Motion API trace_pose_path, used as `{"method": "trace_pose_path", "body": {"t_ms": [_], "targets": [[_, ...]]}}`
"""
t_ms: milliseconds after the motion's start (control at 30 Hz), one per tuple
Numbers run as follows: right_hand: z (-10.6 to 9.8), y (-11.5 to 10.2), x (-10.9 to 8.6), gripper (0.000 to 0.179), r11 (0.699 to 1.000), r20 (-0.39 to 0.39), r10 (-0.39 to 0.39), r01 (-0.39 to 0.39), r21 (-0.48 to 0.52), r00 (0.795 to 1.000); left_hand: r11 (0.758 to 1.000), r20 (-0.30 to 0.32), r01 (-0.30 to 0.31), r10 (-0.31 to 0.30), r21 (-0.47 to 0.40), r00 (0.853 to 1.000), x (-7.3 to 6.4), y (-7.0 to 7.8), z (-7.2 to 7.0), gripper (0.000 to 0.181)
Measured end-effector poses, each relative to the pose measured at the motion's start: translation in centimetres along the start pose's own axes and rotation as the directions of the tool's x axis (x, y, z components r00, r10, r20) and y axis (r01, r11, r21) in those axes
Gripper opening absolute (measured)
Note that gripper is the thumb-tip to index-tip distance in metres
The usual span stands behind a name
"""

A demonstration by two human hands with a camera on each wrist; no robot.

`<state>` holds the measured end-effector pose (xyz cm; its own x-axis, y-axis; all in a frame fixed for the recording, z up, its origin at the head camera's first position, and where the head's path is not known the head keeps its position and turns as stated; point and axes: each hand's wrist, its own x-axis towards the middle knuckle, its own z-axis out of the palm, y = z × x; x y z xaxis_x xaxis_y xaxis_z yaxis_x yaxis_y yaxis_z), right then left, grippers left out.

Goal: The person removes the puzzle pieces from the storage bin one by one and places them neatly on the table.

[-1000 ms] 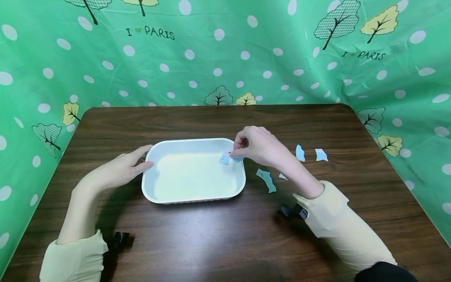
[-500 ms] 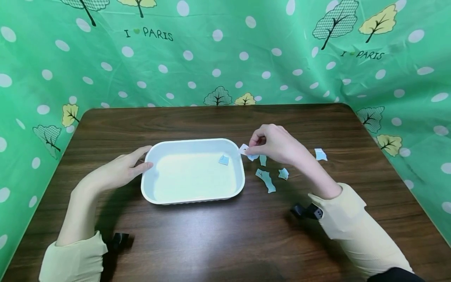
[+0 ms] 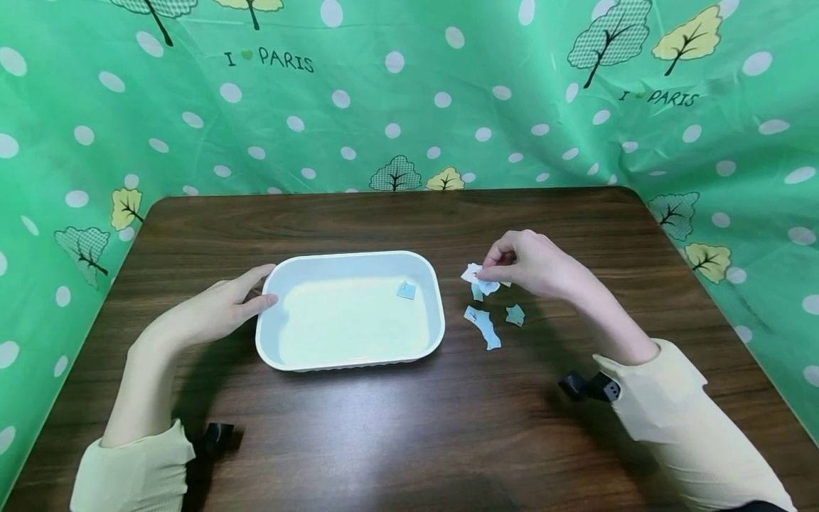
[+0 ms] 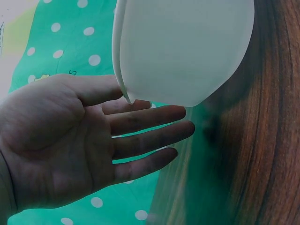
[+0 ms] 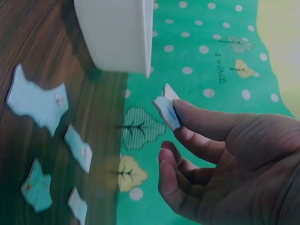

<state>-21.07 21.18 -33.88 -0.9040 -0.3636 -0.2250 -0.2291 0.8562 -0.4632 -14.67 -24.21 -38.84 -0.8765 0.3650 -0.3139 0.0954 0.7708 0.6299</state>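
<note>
A white tray (image 3: 345,254) sits on the dark wooden table, with one small blue paper scrap (image 3: 406,290) lying inside it near its right end. My left hand (image 3: 259,299) rests with straight fingers against the tray's left rim; in the left wrist view the left hand (image 4: 154,131) lies flat beside the tray (image 4: 187,51). My right hand (image 3: 488,274) hovers to the right of the tray and pinches a white and blue scrap (image 3: 475,274). The right wrist view shows that held scrap (image 5: 167,111) between thumb and forefinger of the right hand (image 5: 176,129). Loose blue scraps (image 3: 484,328) lie just below that hand.
More scraps (image 3: 515,314) lie on the table (image 3: 409,427) right of the tray, also seen as loose scraps (image 5: 37,101) in the right wrist view. A green dotted cloth (image 3: 397,92) walls the table on three sides. Black wrist mounts (image 3: 591,387) sit at both sleeves.
My right hand has let one blue scrap fall into the tray and moved right, out over the table, still pinching another scrap. The left hand and tray have stayed put.
</note>
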Motion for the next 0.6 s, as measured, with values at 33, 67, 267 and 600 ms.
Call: {"method": "trace_pose_path", "body": {"t_ms": [33,67,267,600], "targets": [[-0.1,0.3,-0.1,0.017,1.000,0.002,-0.001,0.001,0.001,1.000,1.000,0.000,0.000,0.000,0.000,1.000,0.0,0.0,0.0,0.064],[-0.2,0.6,-0.2,0.017,1.000,0.006,-0.001,0.001,0.004,1.000,1.000,0.000,0.000,0.000,0.001,1.000,0.0,-0.1,0.0,0.065],[-0.6,2.5,-0.6,0.017,1.000,0.018,-0.001,0.001,0.007,1.000,1.000,0.000,-0.001,0.001,-0.007,1.000,-0.1,-0.2,0.1,0.065],[-0.9,5.2,-1.7,0.019,0.999,0.037,0.048,-0.049,0.007,0.998,1.000,-0.002,-0.009,0.009,-0.008,1.000,0.1,-0.3,0.2,0.063]]}}
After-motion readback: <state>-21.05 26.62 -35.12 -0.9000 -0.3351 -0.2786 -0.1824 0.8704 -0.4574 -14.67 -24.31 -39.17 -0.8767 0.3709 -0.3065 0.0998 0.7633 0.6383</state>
